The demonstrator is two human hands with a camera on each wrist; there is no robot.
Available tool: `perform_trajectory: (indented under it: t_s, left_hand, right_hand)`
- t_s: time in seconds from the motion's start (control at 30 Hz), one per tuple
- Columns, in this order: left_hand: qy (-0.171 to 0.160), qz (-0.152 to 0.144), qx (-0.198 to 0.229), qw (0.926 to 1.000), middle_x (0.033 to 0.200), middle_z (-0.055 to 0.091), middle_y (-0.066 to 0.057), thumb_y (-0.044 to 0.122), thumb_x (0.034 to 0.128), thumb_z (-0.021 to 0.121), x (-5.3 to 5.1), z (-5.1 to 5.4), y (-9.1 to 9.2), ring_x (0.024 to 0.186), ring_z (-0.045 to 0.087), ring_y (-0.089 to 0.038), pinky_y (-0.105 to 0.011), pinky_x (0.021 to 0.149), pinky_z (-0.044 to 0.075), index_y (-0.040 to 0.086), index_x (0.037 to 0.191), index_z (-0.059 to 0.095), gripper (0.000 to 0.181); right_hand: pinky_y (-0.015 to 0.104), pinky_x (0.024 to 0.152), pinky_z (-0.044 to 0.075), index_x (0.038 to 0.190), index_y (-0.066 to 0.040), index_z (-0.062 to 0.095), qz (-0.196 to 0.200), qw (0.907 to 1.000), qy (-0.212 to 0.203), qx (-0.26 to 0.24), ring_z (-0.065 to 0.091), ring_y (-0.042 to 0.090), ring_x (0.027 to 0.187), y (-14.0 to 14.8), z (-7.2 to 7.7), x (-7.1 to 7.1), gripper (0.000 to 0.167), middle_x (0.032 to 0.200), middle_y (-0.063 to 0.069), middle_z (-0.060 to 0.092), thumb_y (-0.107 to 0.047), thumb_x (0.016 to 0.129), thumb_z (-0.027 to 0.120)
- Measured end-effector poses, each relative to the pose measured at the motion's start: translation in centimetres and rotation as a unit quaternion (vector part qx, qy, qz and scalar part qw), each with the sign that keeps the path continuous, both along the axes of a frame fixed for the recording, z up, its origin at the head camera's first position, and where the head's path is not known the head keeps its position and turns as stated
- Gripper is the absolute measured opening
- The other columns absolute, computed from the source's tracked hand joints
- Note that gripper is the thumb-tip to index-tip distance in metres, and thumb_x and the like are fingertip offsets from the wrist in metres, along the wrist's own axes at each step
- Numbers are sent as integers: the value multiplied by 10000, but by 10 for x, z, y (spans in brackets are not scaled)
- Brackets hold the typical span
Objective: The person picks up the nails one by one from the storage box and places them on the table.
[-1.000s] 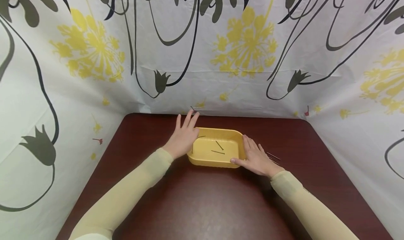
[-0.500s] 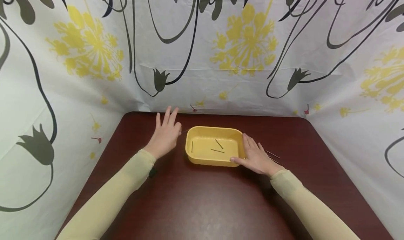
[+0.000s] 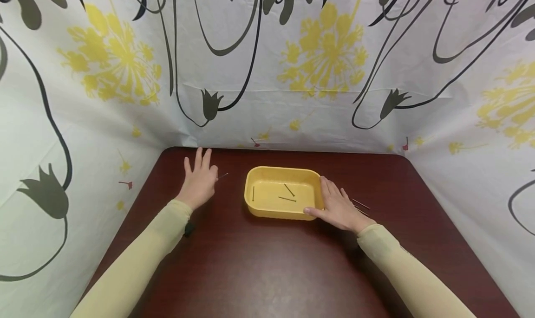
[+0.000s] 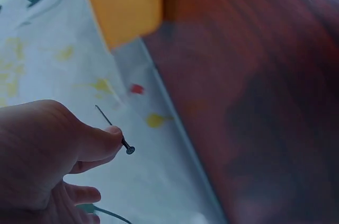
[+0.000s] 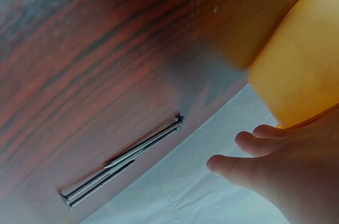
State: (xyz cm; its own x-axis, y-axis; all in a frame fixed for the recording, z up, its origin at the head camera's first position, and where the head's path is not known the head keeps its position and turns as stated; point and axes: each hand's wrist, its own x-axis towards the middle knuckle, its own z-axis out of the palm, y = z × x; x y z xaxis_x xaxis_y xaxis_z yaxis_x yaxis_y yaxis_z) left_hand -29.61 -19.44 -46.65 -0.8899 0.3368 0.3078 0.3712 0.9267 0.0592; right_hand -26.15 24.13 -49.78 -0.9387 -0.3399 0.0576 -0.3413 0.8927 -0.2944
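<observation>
In the head view, my left hand is over the table left of the yellow tray and pinches a nail between thumb and index finger, the other fingers spread. The left wrist view shows that nail close up, its flat head past the fingertips. Inside the tray lie 3 nails. My right hand rests on the tray's right end, its fingers straight along the side and its thumb at the near rim.
Several longer nails lie in a bunch on the dark red table, to the right of my right hand. A printed white cloth hangs behind the table and along both sides.
My left hand has drawn the nail out of the tray and moved left over the table with it. The right hand and the tray have stayed nearly in place.
</observation>
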Motion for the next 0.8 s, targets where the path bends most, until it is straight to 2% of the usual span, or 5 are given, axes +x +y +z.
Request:
perform_trajectory:
  t_s: [0.17,0.33,0.7,0.8]
  left_hand:
    - [-491,213,64,9985,1606,158,-304,24,869,733,-5,-17,-21,1495,-68,-478,-773,1070,46,64,921,640,114]
    - [-855,356,-4,9957,1597,169,-317,12,857,734,-6,-27,-34,1488,-49,-500,-781,1062,42,47,944,658,121]
    - [-1217,338,-9,9920,1527,282,-340,26,869,720,-11,-48,-46,1456,77,-549,-815,1023,64,56,939,674,89]
    - [-1214,336,51,9920,1509,310,-337,25,866,726,-12,-51,-48,1449,112,-548,-820,1018,67,62,925,673,87]
  right_hand:
    - [686,1122,147,1612,-45,-13,25,10000,34,-18,141,356,1512,0,0,-1,1236,1662,180,115,-857,821,481]
    - [685,1123,146,1613,-52,-20,9,10000,6,-19,138,349,1514,0,-1,0,1237,1664,174,110,-859,819,479]
    - [681,1124,150,1613,-41,4,3,10000,4,-25,154,361,1508,0,-2,-1,1234,1661,176,122,-856,820,484]
    - [677,1127,153,1613,-38,16,-17,10000,11,-21,155,355,1508,0,-2,-1,1236,1660,173,126,-863,815,478]
